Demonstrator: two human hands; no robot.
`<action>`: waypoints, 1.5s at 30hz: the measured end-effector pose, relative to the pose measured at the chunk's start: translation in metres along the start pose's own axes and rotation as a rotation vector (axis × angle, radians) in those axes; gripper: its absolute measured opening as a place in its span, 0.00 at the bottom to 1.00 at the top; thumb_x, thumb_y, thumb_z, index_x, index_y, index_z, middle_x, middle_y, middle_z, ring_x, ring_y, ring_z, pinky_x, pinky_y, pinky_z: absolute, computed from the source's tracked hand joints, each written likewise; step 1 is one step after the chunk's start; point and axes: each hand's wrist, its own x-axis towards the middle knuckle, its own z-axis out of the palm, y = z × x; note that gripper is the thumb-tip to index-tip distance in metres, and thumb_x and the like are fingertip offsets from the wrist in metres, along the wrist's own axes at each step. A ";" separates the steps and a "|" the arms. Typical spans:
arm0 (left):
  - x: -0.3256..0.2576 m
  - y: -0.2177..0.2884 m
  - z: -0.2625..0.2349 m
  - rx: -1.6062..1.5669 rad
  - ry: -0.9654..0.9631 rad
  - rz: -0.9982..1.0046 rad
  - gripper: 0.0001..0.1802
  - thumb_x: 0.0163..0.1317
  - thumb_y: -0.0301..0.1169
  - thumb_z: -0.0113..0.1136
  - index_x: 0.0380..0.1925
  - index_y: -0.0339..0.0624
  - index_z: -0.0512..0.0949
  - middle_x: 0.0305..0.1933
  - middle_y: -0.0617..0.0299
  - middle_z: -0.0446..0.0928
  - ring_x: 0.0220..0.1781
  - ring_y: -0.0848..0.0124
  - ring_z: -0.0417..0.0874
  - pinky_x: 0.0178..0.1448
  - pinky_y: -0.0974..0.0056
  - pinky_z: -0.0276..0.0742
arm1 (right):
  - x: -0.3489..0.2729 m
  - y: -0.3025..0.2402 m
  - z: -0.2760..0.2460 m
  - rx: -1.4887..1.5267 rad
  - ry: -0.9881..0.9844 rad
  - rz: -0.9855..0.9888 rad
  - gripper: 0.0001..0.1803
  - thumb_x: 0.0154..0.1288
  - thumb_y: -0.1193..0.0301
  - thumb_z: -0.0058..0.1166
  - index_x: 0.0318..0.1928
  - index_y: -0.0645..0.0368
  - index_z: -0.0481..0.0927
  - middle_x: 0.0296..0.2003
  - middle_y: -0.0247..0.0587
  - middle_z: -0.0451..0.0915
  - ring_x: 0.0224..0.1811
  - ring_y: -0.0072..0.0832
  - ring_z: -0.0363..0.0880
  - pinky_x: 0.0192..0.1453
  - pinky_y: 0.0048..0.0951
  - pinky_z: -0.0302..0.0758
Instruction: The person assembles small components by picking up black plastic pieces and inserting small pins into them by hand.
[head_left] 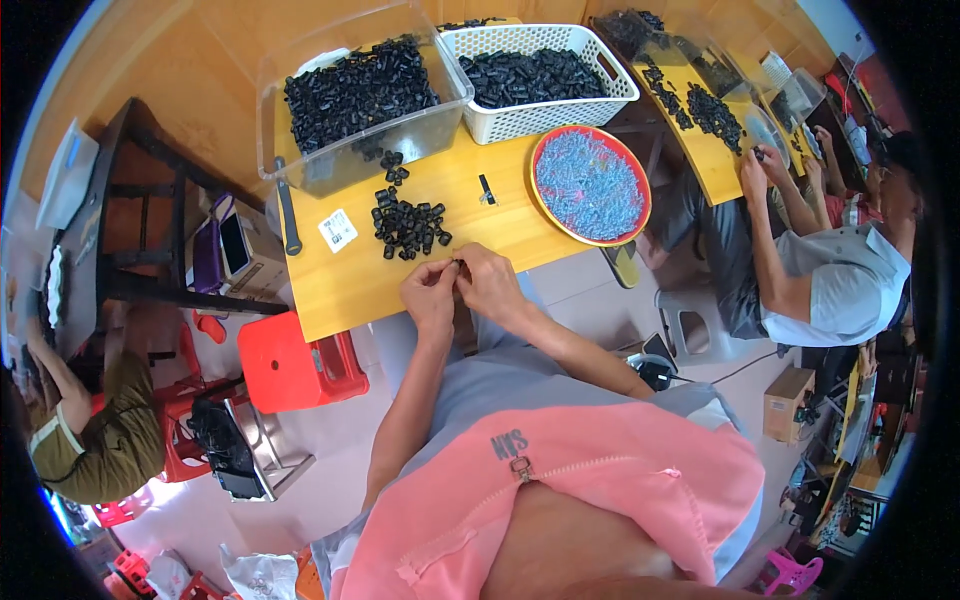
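Observation:
Close together at the front edge of the yellow table (330, 285), my two hands meet with pinched fingers. My left hand (430, 292) and my right hand (488, 283) share a small black part (458, 264), mostly hidden by the fingertips. Just beyond them lies a loose pile of small black plastic pieces (408, 226). To the right, a red round tray with a yellow rim (592, 188) holds many thin bluish pins or screws. A thin black strip (487, 190) rests between the pile and the tray.
A clear plastic bin (400, 140) and a white perforated basket (545, 115), both full of black pieces, stand at the back. A dark-handled tool (288, 215) and a white label (338, 231) lie left. Red stool (290, 365) at left; a co-worker (830, 280) sits right.

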 end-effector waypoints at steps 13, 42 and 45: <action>0.003 -0.007 -0.003 0.009 0.023 -0.010 0.03 0.52 0.21 0.58 0.27 0.31 0.78 0.26 0.61 0.77 0.27 0.78 0.76 0.32 0.75 0.73 | -0.003 0.001 0.008 -0.224 -0.035 -0.116 0.12 0.46 0.80 0.50 0.36 0.65 0.71 0.28 0.51 0.72 0.31 0.47 0.73 0.34 0.41 0.71; 0.006 -0.003 -0.015 -0.108 -0.143 -0.081 0.05 0.56 0.27 0.57 0.30 0.37 0.75 0.28 0.65 0.76 0.31 0.78 0.77 0.34 0.77 0.72 | 0.089 0.053 -0.070 -1.073 -0.193 -0.441 0.11 0.48 0.73 0.50 0.35 0.60 0.76 0.36 0.43 0.75 0.51 0.39 0.66 0.60 0.49 0.55; 0.005 -0.003 -0.015 -0.097 -0.149 -0.069 0.05 0.56 0.27 0.57 0.30 0.37 0.75 0.28 0.65 0.76 0.31 0.79 0.77 0.34 0.77 0.71 | 0.092 0.061 -0.060 -1.301 -0.348 -0.433 0.10 0.53 0.70 0.45 0.36 0.60 0.73 0.37 0.42 0.75 0.53 0.37 0.66 0.64 0.50 0.47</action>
